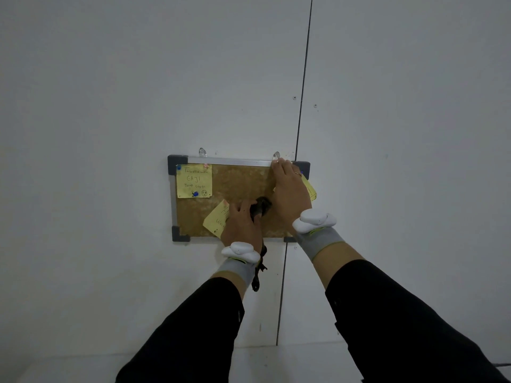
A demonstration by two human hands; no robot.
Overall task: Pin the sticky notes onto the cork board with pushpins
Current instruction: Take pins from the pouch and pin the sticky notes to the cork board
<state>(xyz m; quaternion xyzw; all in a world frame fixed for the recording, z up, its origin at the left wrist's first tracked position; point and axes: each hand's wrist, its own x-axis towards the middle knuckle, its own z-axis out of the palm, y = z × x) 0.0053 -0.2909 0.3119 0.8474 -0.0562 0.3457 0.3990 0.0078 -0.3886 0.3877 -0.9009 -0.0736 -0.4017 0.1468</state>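
Note:
A cork board [237,186] with a metal frame hangs on the wall. A yellow sticky note [194,181] is pinned in its top left corner with blue pushpins. My left hand [242,222] grips a dark pouch [261,207] and lies over a tilted yellow note [217,218] at the board's lower middle. My right hand [289,192] reaches up to the board's top right, fingertips at the upper frame, covering most of a third yellow note [311,189]. I cannot see whether its fingers hold a pushpin.
The board hangs from two clear hooks [202,152] on a plain white wall. A dark vertical seam [302,87] runs down the wall beside the board's right edge. A dark strap [258,272] dangles below my left wrist.

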